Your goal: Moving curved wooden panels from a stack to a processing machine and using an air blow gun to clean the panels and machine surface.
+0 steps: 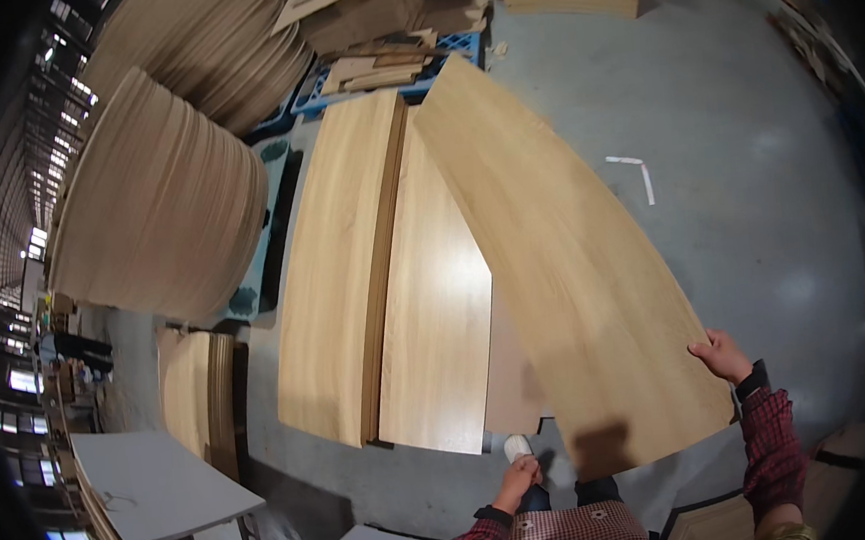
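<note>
A long light wood-grain panel [562, 251] slants across the middle, its far end raised over the neighbouring boards and its near end by my legs. My right hand [724, 355] grips its right edge near the close corner, thumb on the upper face. Apart from the panel, my left hand [519, 480] hangs closed in front of my body, with nothing visible in it. Left of the panel lie a glossy wood-grain board [435, 310] and a taller stack of matching boards [337, 267]. A brownish board surface [511, 365] shows partly beneath the tilted panel.
Large stacks of thin sheets [157, 204] stand on pallets at the left. Offcuts lie on a blue pallet [340, 101] at the back. A small board stack [198, 392] and a grey-topped table [162, 485] are near left. White corner tape [636, 167] marks the grey floor at right.
</note>
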Motion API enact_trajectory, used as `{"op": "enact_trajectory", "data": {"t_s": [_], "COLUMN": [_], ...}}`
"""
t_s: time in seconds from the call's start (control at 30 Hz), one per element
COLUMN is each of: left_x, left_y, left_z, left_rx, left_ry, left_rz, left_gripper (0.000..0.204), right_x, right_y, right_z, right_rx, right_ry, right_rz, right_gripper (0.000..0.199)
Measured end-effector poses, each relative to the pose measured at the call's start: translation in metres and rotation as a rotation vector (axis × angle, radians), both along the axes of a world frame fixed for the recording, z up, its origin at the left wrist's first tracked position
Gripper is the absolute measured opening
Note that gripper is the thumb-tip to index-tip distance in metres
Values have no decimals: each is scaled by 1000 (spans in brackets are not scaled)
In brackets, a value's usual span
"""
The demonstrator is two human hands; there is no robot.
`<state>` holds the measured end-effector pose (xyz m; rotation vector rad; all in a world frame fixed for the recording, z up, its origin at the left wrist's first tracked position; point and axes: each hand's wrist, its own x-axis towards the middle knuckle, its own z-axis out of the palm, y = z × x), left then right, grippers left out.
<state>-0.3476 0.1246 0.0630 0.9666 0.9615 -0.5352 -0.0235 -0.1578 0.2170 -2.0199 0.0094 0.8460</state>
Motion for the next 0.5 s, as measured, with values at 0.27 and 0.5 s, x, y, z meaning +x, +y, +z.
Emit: {"op": "enact_trajectory", "data": {"t_s": [0.27,0.5], "left_x": [136,298], "left_y": [2,-69], "left_z": [130,141], "left_rx": [-5,-2], "left_ry": [-252,-304], "left_rz": [33,129], "left_gripper": [33,56], "right_x": [-50,-93], "right_y": [-69,-165], "right_z": [101,100], "right_rx": [-538,-654], "right_ry": [-484,-647], "right_rz": [249,475], "right_gripper": [33,23]}}
